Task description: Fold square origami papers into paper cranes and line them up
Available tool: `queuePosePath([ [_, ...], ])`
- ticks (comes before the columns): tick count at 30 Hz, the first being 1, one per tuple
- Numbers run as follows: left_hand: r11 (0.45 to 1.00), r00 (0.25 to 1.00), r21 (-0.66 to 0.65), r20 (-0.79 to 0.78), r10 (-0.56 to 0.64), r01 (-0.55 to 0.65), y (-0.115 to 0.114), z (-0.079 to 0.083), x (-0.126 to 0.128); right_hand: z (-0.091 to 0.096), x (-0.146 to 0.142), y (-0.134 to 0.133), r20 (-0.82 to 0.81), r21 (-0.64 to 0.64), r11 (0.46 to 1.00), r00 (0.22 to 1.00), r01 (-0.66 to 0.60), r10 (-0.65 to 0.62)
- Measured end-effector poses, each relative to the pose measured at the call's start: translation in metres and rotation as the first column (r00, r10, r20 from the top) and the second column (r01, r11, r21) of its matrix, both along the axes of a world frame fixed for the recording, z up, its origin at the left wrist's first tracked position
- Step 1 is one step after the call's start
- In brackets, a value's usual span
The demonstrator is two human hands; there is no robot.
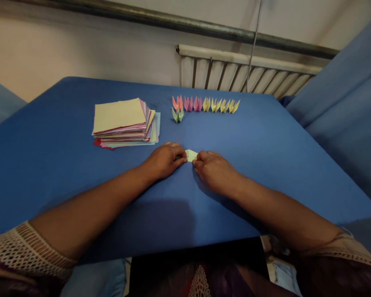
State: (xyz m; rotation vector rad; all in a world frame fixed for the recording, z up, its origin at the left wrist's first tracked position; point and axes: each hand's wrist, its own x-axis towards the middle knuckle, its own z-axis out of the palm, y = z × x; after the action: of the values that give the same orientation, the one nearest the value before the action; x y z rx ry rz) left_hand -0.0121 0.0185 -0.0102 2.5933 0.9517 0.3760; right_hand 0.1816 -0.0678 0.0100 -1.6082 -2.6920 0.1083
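Between my two hands is a small piece of folded light green paper, close to the blue tabletop. My left hand pinches its left end between thumb and fingers. At the right end, my right hand pinches it in the same way. Only the middle of the paper shows; both ends are hidden under my fingers. Beyond my hands stands a green folded paper crane. Behind it runs a row of folded paper cranes, with a coral one, pink ones and several yellow ones.
A thick stack of coloured paper sheets, pale yellow on top, lies left of the cranes. The blue-covered table reaches back to a wall with a radiator and a pipe. Blue curtain cloth hangs at the right.
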Motion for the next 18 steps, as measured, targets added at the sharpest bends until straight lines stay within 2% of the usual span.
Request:
queuePosePath([
  [8, 0.999, 1.000, -0.029, -0.022, 0.017, -0.017, 0.004, 0.002, -0.001, 0.013, 0.010, -0.011, 0.096, -0.042, 0.997, 0.994, 0.057, -0.053],
  [11, 0.999, 0.999, -0.033, -0.036, 0.032, -0.034, 0.003, 0.004, 0.000, 0.011, 0.009, -0.008, 0.095, 0.001, 0.995, 0.991, 0.098, -0.097],
  [13, 0.999, 0.999, -0.032, -0.040, 0.037, -0.038, 0.002, 0.005, 0.001, 0.006, 0.005, -0.005, 0.040, 0.055, 0.992, 0.993, 0.112, -0.114],
  [15, 0.999, 0.999, -0.030, -0.036, 0.034, -0.036, 0.002, 0.005, 0.001, 0.001, 0.002, -0.002, -0.025, 0.084, 0.994, 0.997, 0.072, -0.070],
  [18, 0.999, 1.000, -0.036, -0.026, 0.015, -0.016, 0.003, 0.005, 0.000, -0.007, -0.004, -0.001, -0.059, 0.054, 0.998, 0.998, -0.010, 0.013],
])
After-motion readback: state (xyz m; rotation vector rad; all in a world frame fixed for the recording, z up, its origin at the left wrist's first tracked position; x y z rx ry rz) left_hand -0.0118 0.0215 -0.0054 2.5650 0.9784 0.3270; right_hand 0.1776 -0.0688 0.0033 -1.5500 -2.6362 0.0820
